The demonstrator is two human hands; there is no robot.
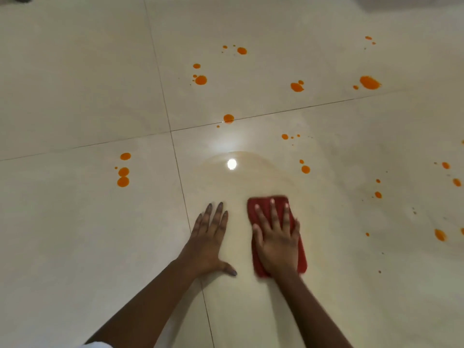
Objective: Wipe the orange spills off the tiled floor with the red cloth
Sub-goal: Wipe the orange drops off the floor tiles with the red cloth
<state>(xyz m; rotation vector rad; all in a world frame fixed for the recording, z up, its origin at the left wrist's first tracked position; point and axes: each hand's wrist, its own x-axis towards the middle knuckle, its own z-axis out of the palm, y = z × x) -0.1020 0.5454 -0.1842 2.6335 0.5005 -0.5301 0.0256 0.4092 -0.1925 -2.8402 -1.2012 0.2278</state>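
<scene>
Red cloth (265,203) is pinned flat on the tiled floor (75,222) under the right hand (276,239); the palm and straight, spread fingers press down on it and nothing is curled round it; its long axis runs away from the body, roughly in line with the right forearm, and a strip of cloth shows past the fingertips.

Left hand (209,239) is just beside it on bare tile, apart from the cloth; it's also flat, with fingers straight and thumb splayed toward the cloth, holding nothing; it looks like a brace.

Straight ahead of both hands is a wet sheen (213,172) with no orange in it.

The key relation is that the nearest orange spills (305,169) sit ahead and slightly right of the cloth's far edge, nearer the right hand than the left; more spots (378,195) lie further right; a stacked trio (123,181) lies ahead-left of the left hand, well apart from the cloth; the rest sit far ahead.

My read is that most of the job is still open; the likely next stroke is forward-right along the cloth's own axis; the right arm is not yet at full stretch, so there's reach to spare; the far drops probably need a body shift.
</scene>
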